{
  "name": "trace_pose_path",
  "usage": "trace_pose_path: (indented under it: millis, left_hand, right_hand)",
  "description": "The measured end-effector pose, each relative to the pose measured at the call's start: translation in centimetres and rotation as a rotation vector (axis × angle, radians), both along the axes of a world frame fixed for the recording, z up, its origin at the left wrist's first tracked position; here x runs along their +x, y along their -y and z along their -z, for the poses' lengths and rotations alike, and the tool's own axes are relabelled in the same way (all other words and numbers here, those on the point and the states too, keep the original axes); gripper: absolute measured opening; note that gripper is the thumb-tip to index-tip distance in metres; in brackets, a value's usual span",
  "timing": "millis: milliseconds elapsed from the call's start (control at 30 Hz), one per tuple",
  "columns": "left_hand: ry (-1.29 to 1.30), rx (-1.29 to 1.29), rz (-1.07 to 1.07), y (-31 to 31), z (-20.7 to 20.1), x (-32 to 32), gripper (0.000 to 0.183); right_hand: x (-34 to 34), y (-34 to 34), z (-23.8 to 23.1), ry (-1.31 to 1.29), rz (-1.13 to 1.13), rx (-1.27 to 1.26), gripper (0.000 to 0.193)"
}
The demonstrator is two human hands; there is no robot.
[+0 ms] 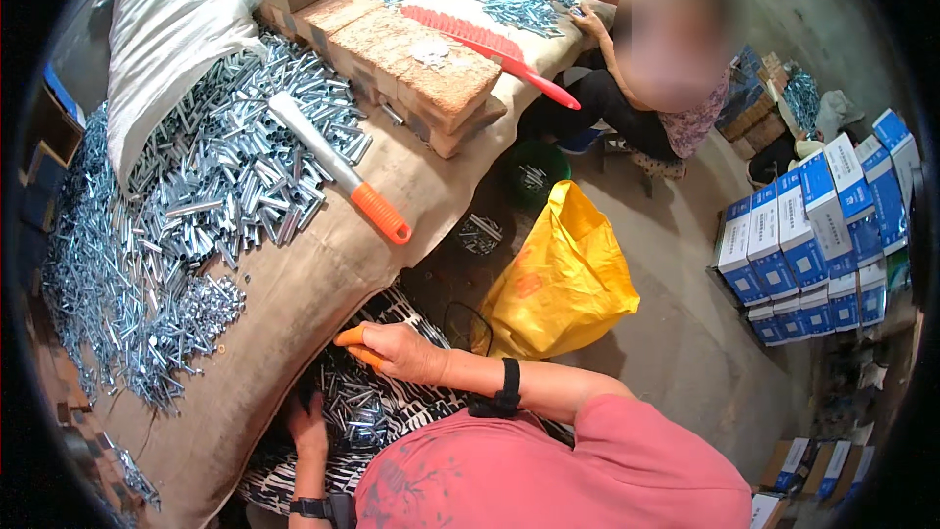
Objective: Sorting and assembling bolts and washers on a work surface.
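Observation:
My right hand (pixel 399 351), with orange covers on its fingertips, is above my lap beside the table edge. Its fingers are bent together; whatever they may hold is too small to make out. My left hand (pixel 308 428) is lower, in shadow near the table edge, its fingers partly hidden. Between my hands, a heap of silvery metal bolts and sleeves (pixel 358 413) lies on black-and-white patterned cloth (pixel 431 421) over my lap. On the cloth-covered table, an orange-handled metal scoop (pixel 380 213) rests against a large pile of metal sleeves (pixel 259 198).
A white sack (pixel 162 59) spills onto the pile. Bricks (pixel 406 59) and a red brush (pixel 490 51) lie farther back. Beside the table stand a yellow bag (pixel 558 284) and a green bucket (pixel 539 176). A co-worker (pixel 627 118) sits beyond; blue-and-white boxes (pixel 813 225) are stacked at right.

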State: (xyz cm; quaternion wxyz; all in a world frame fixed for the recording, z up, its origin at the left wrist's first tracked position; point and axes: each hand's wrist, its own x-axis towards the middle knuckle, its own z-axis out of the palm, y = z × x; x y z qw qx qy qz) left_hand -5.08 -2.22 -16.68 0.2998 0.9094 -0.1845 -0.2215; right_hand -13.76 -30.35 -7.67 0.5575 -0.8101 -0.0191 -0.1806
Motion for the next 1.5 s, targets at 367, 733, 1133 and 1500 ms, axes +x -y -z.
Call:
trace_pose_path:
  millis: [367, 733, 1133, 1500]
  left_hand:
    - [0.040, 0.214, 0.150, -6.8, 8.5, 6.4, 0.049]
    - [0.034, 0.497, 0.164, -6.1, 6.6, 5.7, 0.053]
    - [0.322, 0.148, 0.218, -2.4, 9.8, 4.2, 0.056]
    - [0.122, 0.242, 0.297, -1.2, 4.1, 2.2, 0.056]
  right_hand:
    - [0.6, -0.1, -0.2, 0.005, -0.036, -0.018, 0.022]
    - [2.5, -0.4, 0.3, -0.041, -0.043, -0.076, 0.020]
    - [3.5, -0.6, 1.8, -0.089, 0.002, -0.203, 0.019]
    - [3.7, -1.0, 2.0, -0.041, 0.013, -0.266, 0.017]
